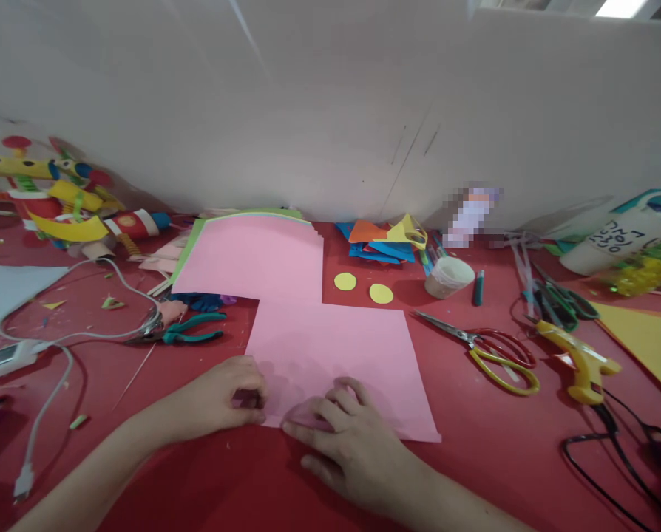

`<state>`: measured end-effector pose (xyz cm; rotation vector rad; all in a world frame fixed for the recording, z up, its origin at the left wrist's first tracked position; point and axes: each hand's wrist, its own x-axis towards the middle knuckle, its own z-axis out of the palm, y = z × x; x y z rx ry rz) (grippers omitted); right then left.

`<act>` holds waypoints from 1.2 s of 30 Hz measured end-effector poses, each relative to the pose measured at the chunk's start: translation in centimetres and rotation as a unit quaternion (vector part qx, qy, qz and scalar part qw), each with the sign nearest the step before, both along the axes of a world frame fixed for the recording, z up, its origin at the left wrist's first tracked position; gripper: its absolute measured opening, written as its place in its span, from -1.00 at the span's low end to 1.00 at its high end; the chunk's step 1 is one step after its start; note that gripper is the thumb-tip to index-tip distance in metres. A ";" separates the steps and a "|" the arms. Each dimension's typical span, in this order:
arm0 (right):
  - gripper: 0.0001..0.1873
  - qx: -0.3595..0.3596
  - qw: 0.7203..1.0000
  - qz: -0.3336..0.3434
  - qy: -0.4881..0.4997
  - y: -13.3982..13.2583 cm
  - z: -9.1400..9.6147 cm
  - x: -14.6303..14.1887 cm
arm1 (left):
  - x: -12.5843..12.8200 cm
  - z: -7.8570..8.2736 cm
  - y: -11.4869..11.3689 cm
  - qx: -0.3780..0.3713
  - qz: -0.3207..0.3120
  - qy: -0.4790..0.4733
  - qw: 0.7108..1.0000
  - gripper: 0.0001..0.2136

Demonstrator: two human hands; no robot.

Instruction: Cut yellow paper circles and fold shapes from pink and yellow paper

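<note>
A pink sheet of paper (364, 355) lies on the red table in front of me, with a narrow strip turned up along its near edge at the right corner. At the sheet's near left corner, my left hand (236, 395) has its fingers curled and closed on the edge. My right hand (347, 436) rests over the middle of the near edge, fingers spread and the index fingertip pressing on the paper; its thumb is apart, off the edge. Part of the paper under the right palm is in shadow. Beyond the sheet is a stack of pink paper (253, 255).
Two yellow paper circles (345, 281) lie behind the sheet. Right are red-and-yellow scissors (491, 355), a yellow glue gun (580, 362) with its cord, and a paper cup (449, 277). Left are teal-handled pliers (194, 327) and a white cable (58, 369). A wall stands behind.
</note>
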<state>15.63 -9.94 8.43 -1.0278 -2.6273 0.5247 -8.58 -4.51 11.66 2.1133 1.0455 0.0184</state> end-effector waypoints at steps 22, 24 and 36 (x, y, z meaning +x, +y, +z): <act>-0.62 -0.002 1.000 -0.003 0.028 0.0 -0.2 0.0 | -1.9 0.7 0.4 -0.014 0.003 0.042 0.999 -0.80; -0.62 -0.004 1.000 -0.005 0.024 0.0 -0.2 0.1 | -1.7 0.7 0.4 -0.004 0.001 0.050 0.999 -0.80; -0.62 0.003 0.999 -0.012 0.042 -0.1 -0.4 0.0 | -1.1 1.0 -0.1 0.053 -0.009 0.101 0.993 -0.82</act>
